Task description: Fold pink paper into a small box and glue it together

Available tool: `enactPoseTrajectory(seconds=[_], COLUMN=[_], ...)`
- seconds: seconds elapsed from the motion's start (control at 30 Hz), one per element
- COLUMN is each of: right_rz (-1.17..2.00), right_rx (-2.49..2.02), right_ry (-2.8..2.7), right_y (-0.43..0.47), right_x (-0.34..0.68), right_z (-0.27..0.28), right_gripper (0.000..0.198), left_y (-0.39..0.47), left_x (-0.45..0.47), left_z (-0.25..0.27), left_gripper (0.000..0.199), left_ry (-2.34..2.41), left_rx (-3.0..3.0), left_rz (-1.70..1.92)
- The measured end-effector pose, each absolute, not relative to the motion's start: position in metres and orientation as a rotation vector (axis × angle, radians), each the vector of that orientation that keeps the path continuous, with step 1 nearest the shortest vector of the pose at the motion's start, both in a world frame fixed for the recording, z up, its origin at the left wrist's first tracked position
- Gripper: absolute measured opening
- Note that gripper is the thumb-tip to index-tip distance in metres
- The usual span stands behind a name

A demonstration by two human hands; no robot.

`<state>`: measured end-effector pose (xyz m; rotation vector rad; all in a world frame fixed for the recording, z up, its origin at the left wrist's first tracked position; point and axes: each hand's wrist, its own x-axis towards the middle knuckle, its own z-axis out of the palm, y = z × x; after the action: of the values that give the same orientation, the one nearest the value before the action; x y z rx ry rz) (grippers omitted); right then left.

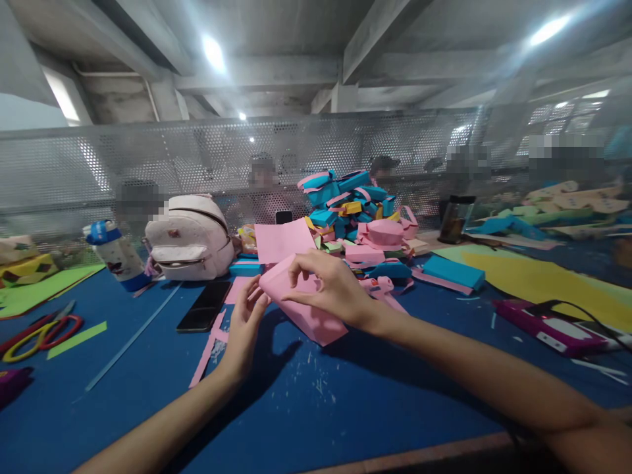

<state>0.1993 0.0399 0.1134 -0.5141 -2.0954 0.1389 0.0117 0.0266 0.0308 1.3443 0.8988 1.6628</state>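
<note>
A folded sheet of pink paper (316,313) is tilted above the blue table in front of me. My left hand (244,319) grips its left end, with the fingers bent around the edge. Over the paper's upper face curls my right hand (336,283), its thumb and index finger bent with a gap between their tips. Whether those tips press on the paper, I cannot tell. Just behind stands another flat pink sheet (284,241). Pink paper strips (210,349) lie left of my left hand.
Blue and pink folded paper pieces (365,204) are heaped behind. On the left are a phone (203,307), a backpack (190,237), a bottle (116,257) and scissors (56,329). A purple device with a cable (550,328) lies right. People sit beyond the perforated screen (197,151).
</note>
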Motion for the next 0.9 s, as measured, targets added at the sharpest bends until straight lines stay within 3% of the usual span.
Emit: enactPoseTrajectory(seconds=[0.37, 0.6, 0.9], right_rz=[-0.001, 0.103, 0.146], right_rx=[-0.553, -0.501, -0.483], right_ry=[-2.14, -2.175, -2.142], right_y=[0.036, 0.0384, 0.0384], right_x=[0.1972, 0.1992, 0.1993], right_z=[0.1138, 0.1119, 0.1101], right_gripper=[0.012, 0.003, 0.008], left_y=[0.0253, 0.0263, 0.0268], left_x=[0.0113, 0.0114, 0.0117], left_z=[0.031, 0.03, 0.0306], left_gripper=[0.039, 0.035, 0.035], left_ry=[0.896, 0.907, 0.912], left_rx=[1.339, 1.355, 1.344], left_rz=[1.666, 1.671, 1.673])
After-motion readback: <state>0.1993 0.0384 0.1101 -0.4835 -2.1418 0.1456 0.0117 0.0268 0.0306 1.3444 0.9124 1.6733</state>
